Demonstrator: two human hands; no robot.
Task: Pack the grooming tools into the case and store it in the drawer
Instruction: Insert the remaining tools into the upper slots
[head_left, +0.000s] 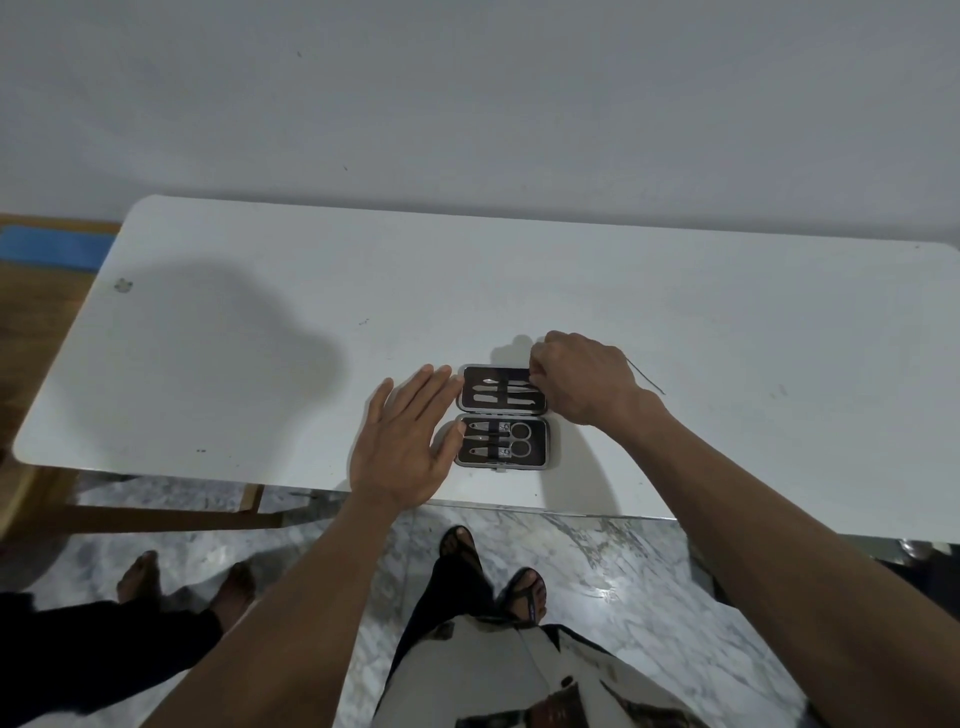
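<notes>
An open grooming case (502, 417) with a silver rim and black lining lies on the white table (260, 338) near its front edge. Its far half holds several slim metal tools (506, 392); its near half holds clippers and small scissors (517, 439). My left hand (402, 441) lies flat with straight fingers against the case's left side. My right hand (582, 376) has its fingers curled at the far half's right end, on a tool there; the fingertips are partly hidden.
A thin dark wire or thread (644, 375) lies on the table just right of my right hand. Another person's bare feet (182, 582) stand at the lower left. A wooden frame (156, 512) runs under the table's left end. No drawer is in view.
</notes>
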